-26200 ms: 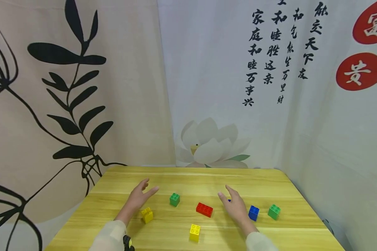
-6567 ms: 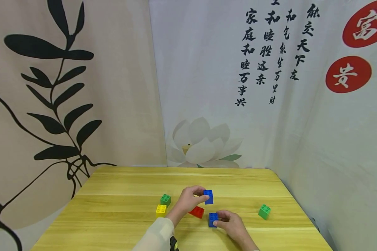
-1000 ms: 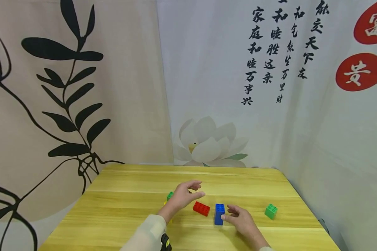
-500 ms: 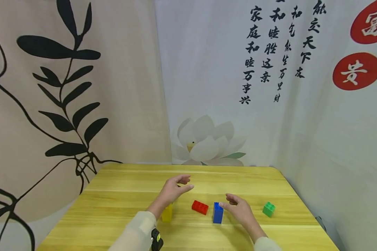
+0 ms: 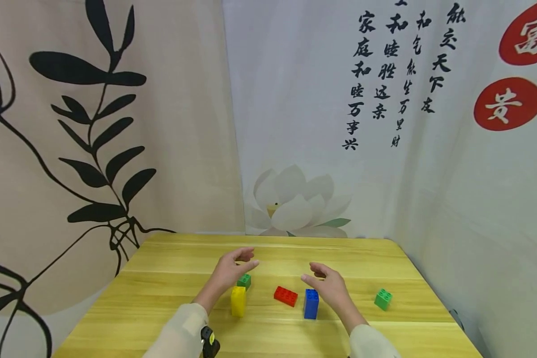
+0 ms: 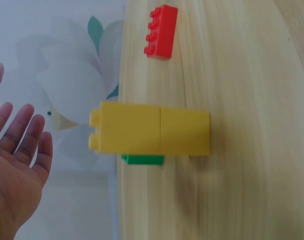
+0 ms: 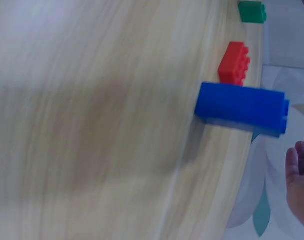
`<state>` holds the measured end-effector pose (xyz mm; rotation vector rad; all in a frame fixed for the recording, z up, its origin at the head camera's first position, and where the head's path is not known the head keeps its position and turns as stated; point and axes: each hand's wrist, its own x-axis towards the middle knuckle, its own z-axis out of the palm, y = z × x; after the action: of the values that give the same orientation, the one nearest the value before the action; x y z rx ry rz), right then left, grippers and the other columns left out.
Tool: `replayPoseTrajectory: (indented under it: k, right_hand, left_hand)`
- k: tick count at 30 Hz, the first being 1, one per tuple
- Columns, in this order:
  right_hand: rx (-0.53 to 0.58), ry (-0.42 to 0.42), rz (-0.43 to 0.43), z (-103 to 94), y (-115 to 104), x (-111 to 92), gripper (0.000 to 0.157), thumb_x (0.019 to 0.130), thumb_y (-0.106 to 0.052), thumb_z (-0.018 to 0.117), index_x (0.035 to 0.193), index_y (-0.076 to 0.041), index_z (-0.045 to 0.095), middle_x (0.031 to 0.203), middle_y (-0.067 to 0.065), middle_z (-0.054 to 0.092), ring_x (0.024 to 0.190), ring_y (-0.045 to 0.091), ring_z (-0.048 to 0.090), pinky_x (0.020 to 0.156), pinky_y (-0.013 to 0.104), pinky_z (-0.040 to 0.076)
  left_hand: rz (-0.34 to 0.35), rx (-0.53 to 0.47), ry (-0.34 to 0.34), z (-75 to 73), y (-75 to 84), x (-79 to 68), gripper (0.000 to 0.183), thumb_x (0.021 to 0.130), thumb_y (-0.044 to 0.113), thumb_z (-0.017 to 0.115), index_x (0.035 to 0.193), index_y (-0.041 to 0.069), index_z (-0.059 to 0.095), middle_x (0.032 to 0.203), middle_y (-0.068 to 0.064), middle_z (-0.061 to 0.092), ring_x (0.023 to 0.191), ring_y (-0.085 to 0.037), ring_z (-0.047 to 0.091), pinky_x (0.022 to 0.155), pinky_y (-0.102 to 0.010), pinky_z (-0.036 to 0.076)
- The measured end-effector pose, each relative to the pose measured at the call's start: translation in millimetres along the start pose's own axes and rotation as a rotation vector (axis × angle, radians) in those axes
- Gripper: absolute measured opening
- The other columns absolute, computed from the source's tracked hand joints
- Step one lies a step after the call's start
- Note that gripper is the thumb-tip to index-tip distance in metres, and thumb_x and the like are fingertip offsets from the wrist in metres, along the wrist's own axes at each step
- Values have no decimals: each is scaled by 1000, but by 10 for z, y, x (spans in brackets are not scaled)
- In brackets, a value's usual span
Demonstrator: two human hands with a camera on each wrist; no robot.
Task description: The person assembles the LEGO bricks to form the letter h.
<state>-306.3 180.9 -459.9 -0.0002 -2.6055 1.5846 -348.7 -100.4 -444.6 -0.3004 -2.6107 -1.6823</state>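
My left hand (image 5: 230, 271) hovers at the left with relaxed, parted fingers, and nothing is in it. Just below it in the head view stands a yellow stack (image 5: 238, 302); the left wrist view shows a seam between its two toy bricks. Behind that stack sits a green brick (image 5: 244, 281), partly covered. To the right, an upright blue stack of bricks (image 5: 311, 304) stands on the table close beside my right hand (image 5: 331, 286), whose bent, loose fingers are off it and hold nothing. A red brick (image 5: 286, 296) lies flat between the two stacks.
Another green brick (image 5: 383, 299) rests farther right on the wooden table (image 5: 197, 343). A printed curtain (image 5: 192, 124) hangs behind the table's far edge. A dark device (image 5: 210, 343) shows at my left sleeve.
Two blue bricks, held apart several seconds ago, now form one stack. Over the last second my right hand has left that stack and moved up; my left hand has moved left.
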Motion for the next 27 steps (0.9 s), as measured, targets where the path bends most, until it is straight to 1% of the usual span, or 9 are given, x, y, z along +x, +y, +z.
replayPoseTrajectory:
  k: [5,9,13,17,20,23,27]
  right_hand:
    - [25,-11,-38,110,-133,2,60,87,-41,73,137,-11,57,139,15,58,124,36,55,96,44,54]
    - [64,-17,-65,224,-236,-34,62,87,-41,73,137,-9,56,140,16,57,126,36,53,99,46,51]
    - [89,-17,-53,371,-300,-83,65,86,-41,74,138,-8,55,139,16,57,127,35,51,101,47,49]
    - [98,-8,-31,529,-320,-141,67,85,-40,75,139,-6,54,141,17,54,129,37,50,102,49,48]
    - [87,18,-16,648,-316,-183,69,84,-41,76,140,-6,53,143,17,53,130,39,49,102,50,48]
    - [66,68,6,777,-296,-221,73,83,-43,77,140,-6,52,143,18,53,131,39,50,100,50,50]
    - [64,148,47,951,-236,-275,75,80,-42,79,139,-5,53,138,19,55,123,39,55,92,46,55]
  left_hand:
    - [-18,17,30,-83,-60,-34,50,89,42,70,135,24,59,128,-2,65,116,-21,58,98,-44,50]
    - [-19,25,53,-138,-107,-53,53,89,45,70,135,23,58,128,-4,65,116,-21,59,99,-47,49]
    - [-30,2,70,-188,-148,-65,52,89,43,70,135,22,59,129,-4,65,117,-21,59,100,-47,49]
    - [-33,-25,80,-234,-190,-88,53,89,41,71,136,20,58,129,-5,65,117,-21,59,100,-45,50]
    - [-32,-25,87,-260,-220,-99,53,90,39,71,136,19,58,129,-5,65,117,-22,59,100,-45,50]
    - [-31,-9,90,-272,-253,-108,51,91,37,69,137,18,57,129,-5,65,117,-22,59,100,-45,50]
    - [-36,0,88,-276,-295,-127,50,92,36,68,137,17,57,129,-5,65,117,-22,59,101,-46,50]
